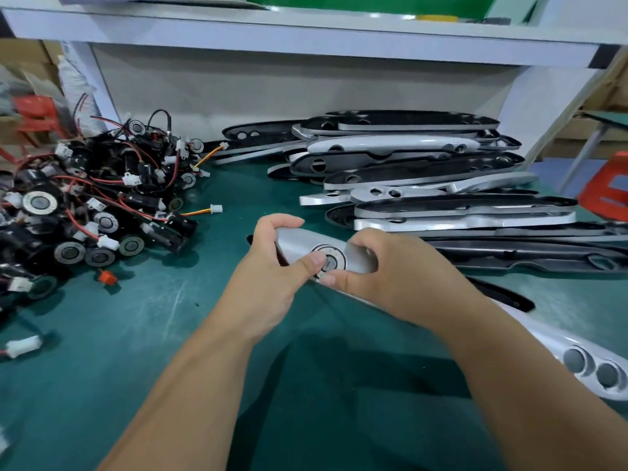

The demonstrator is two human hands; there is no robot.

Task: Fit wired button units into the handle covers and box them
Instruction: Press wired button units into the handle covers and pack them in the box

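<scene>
Cover (292, 240): silver, button (331, 261) seated.
Left hand (268, 277): curled round cover, thumb on button.
Right hand (380, 280): gripping cover.
Mat (136, 334): green, scuffed.
Shelf (306, 39): white, behind.

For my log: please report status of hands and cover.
Left hand, right hand both grip silver handle cover. Thumbs on round button. Spare covers stacked behind.

My left hand (268, 270) gripped the end of the cover (295, 241), thumb on the button (334, 260). My right hand (384, 283) pinched the cover just beside it. Wired units (95, 205) were piled left and spare covers (424, 171) stacked behind, all on the green mat (153, 317).
</scene>
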